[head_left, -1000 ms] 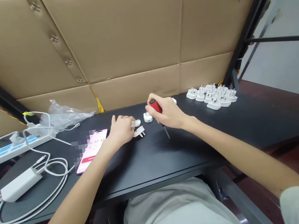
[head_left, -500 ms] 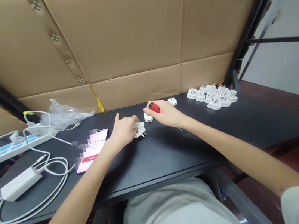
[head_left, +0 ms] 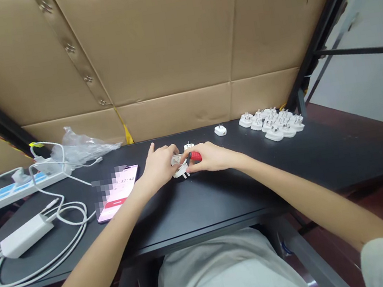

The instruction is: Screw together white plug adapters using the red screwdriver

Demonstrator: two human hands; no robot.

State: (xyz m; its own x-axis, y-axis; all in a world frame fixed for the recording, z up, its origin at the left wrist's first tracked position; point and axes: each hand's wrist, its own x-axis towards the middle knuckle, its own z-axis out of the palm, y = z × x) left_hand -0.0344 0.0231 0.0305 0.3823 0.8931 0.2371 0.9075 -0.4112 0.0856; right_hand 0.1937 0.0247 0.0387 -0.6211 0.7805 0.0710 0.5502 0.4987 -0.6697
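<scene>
My left hand point(head_left: 160, 166) is closed on a white plug point(head_left: 180, 171), its fingers along the left side. The plug's metal prongs point toward me, and its top face is partly covered by fingers. In my right hand point(head_left: 213, 156) is a red-and-black screwdriver point(head_left: 195, 156), gripped by its handle with the black part over the plug. Its thin shaft cannot be made out, nor whether it touches the plug. Just behind the fingers sits a second white plug point(head_left: 188, 146), prongs up. Another white plug point(head_left: 220, 130) stands alone farther back.
Several white plugs point(head_left: 274, 134) are grouped at the back right. To the left lie a phone point(head_left: 121, 186), a white power adapter point(head_left: 27, 234) with coiled cable, a power strip point(head_left: 6, 194) and a clear plastic bag point(head_left: 81, 149). Cardboard point(head_left: 168, 45) walls the back of the black table point(head_left: 201, 205).
My right hand has come down and left, bringing the screwdriver from beside the plug to over it. The screwdriver has swung round in the fingers. My left hand has barely moved.
</scene>
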